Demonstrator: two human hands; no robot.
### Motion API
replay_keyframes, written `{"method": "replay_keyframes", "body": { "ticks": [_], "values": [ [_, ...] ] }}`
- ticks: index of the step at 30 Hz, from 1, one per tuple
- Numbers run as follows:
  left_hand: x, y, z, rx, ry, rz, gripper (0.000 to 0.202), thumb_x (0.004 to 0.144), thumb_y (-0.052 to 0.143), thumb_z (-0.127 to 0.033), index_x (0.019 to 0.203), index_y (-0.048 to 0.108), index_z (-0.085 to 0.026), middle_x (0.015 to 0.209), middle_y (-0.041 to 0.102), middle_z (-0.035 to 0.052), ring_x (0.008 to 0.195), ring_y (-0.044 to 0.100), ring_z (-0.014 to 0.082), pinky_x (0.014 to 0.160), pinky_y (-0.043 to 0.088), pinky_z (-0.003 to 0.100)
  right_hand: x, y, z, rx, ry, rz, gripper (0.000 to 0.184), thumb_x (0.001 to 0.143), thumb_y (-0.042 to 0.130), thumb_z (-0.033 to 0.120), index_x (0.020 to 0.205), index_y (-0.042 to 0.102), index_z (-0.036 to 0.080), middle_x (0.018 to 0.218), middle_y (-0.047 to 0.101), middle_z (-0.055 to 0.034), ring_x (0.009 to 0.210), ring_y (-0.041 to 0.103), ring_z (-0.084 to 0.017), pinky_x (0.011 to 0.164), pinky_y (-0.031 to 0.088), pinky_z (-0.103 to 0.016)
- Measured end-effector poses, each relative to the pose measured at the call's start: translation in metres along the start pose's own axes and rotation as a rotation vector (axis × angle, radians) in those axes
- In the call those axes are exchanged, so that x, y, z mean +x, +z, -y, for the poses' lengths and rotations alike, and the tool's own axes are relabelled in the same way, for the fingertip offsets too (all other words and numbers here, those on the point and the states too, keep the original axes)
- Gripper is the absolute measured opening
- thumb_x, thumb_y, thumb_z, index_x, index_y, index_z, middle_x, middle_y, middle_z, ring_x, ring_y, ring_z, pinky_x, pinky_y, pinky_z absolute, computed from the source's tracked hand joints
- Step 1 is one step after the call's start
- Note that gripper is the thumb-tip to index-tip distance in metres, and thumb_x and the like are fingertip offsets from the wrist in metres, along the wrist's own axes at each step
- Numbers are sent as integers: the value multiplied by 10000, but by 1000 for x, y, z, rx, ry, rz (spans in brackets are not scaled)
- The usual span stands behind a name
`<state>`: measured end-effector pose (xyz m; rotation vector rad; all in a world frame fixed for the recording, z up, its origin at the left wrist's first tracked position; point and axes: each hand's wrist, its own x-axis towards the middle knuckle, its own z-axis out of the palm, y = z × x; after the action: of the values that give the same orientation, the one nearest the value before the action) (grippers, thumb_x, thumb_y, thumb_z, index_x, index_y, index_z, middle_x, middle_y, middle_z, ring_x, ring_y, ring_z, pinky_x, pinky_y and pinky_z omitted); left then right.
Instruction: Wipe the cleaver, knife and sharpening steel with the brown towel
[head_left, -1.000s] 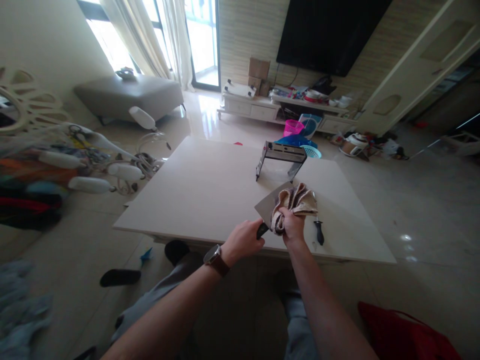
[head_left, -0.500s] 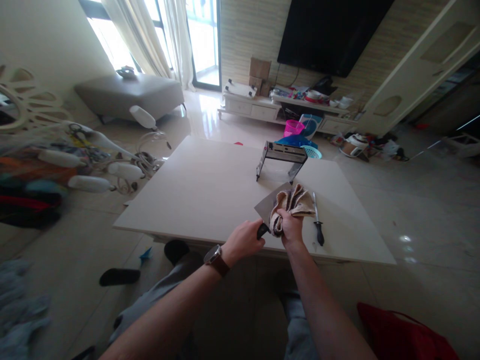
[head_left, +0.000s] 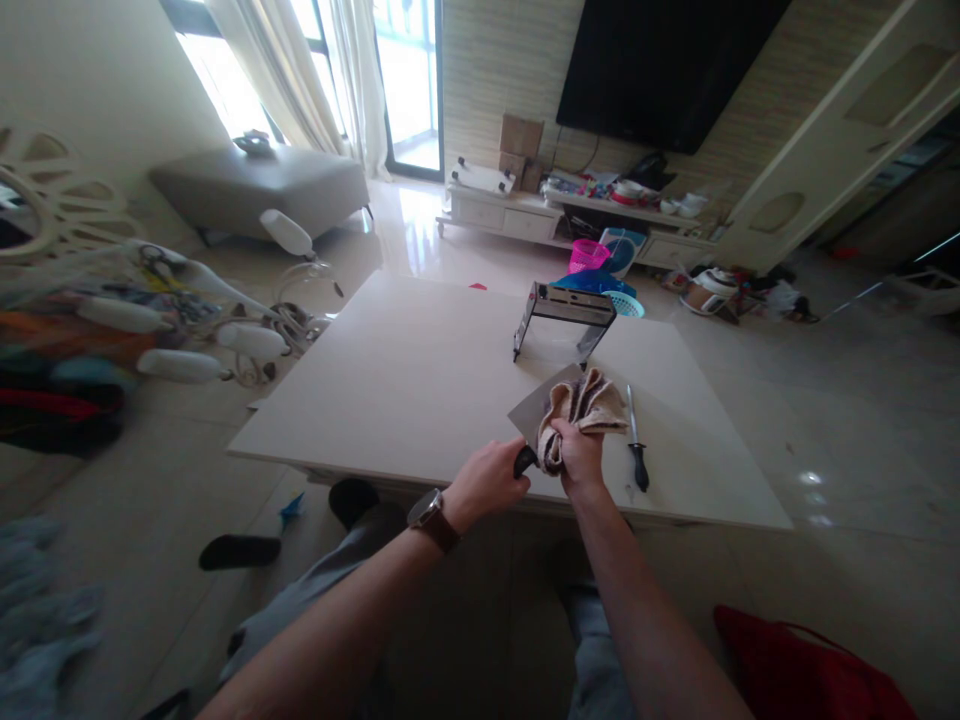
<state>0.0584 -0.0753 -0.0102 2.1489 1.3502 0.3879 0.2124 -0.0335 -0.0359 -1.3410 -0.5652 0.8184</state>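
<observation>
Beige cloth [head_left: 589, 403] bunched in right hand [head_left: 579, 455] on cleaver [head_left: 531, 410], left hand [head_left: 487, 480] gripping its handle, metal rack [head_left: 564, 305] behind

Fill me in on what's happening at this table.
A person is at a pale table, handling a cleaver. The left hand grips its dark handle, with the wide blade held just above the tabletop near the front edge. The right hand holds a bunched beige cloth pressed against the blade. A smaller knife with a black handle lies flat on the table just right of the cloth, and a metal rack stands farther back.
</observation>
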Motion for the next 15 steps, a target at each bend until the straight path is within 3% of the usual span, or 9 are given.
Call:
{"method": "replay_keyframes", "body": {
  "ticks": [8, 15],
  "values": [
    [0, -2, -1, -19, -14, 15, 253, 777, 581, -234, 1028, 612, -240, 857, 706, 59, 779, 663, 227, 627, 399, 300, -2, 0, 0, 10, 37, 8, 679, 546, 771, 215, 1213, 646, 193, 1202, 722, -60, 1047, 698, -217, 915, 575, -350],
    [0, -2, -2, -19, -15, 21, 245, 780, 591, -224, 1024, 610, -235, 862, 707, 63, 793, 671, 228, 633, 408, 294, -3, 1, 1, 19, 19, 15, 668, 548, 771, 203, 1205, 646, 190, 1183, 727, -57, 1054, 697, -212, 927, 568, -340]
  ]
}}
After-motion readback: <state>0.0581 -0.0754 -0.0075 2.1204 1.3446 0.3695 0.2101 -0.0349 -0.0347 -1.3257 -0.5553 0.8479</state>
